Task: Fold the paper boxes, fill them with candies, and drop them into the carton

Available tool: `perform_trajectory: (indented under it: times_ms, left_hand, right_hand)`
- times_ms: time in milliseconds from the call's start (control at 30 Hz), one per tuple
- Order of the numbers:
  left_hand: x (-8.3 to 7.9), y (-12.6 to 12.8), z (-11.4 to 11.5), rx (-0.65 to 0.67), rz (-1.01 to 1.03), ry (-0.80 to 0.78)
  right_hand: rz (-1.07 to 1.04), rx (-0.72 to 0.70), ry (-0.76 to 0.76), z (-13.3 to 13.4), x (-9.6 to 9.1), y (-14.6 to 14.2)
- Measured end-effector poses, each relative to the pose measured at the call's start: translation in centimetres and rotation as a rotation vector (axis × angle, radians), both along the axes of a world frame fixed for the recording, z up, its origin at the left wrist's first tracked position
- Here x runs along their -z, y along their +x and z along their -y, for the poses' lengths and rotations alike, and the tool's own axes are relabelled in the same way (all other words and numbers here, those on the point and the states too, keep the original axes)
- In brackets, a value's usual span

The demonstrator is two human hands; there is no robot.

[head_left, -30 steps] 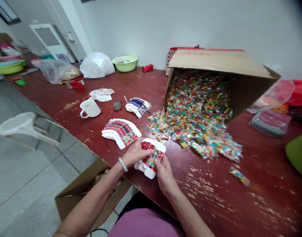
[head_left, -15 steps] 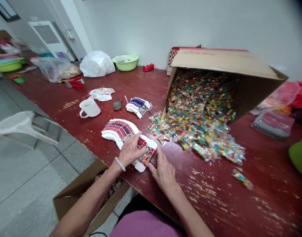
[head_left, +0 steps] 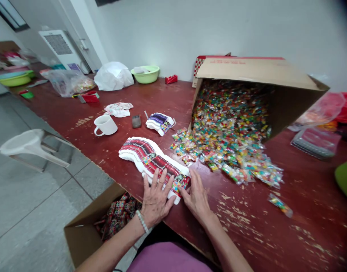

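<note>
A fanned row of flat red printed cartons (head_left: 146,156) with white flaps lies on the dark red table (head_left: 219,223). My left hand (head_left: 156,198), with a beaded bracelet at the wrist, rests on the row's near edge, fingers spread. At the row's right end, my right hand (head_left: 196,194) has its fingers stretched along the last carton and its thumb touching the front. Behind them sits a smaller fan of purple cartons (head_left: 160,122). To the right, small clear packets of colourful candies (head_left: 233,132) spill from a tipped cardboard box (head_left: 261,70).
Below the table's front edge stands an open carton (head_left: 82,236) holding several filled red packs (head_left: 119,213). A white mug (head_left: 106,125), a small dark box (head_left: 136,121) and a cloth (head_left: 119,109) lie left. One candy packet (head_left: 280,205) lies apart at right. A white stool (head_left: 26,143) stands left.
The row of red cartons has spread out longer to the right. My left hand has moved off its top toward the near edge, fingers spreading. My right hand has shifted slightly right.
</note>
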State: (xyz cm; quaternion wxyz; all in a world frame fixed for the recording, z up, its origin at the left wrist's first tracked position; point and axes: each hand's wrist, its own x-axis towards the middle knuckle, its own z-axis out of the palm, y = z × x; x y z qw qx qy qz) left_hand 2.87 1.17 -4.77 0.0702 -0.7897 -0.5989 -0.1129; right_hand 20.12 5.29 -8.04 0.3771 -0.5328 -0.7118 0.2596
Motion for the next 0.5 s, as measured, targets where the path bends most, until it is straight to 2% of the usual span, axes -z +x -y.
perform_trajectory:
  times_ms: [100,267,433,500]
  left_hand:
    - [0.4,-0.4,-0.6,-0.022,0.016,-0.009]
    - [0.1,-1.3,-2.0,-0.042,0.02,-0.017]
    - [0.1,-1.8,-2.5,-0.044,0.022,-0.014]
    - [0.2,-1.8,-2.5,-0.039,0.026,-0.013]
  right_hand:
    - [0.038,-0.009,0.007,-0.3,0.4,0.0]
    - [0.04,-0.013,-0.08,-1.1,0.2,-0.4]
    - [0.038,-0.032,0.017,-2.3,-0.5,-0.5]
    - [0.077,-0.065,0.005,-3.0,-0.9,-0.5]
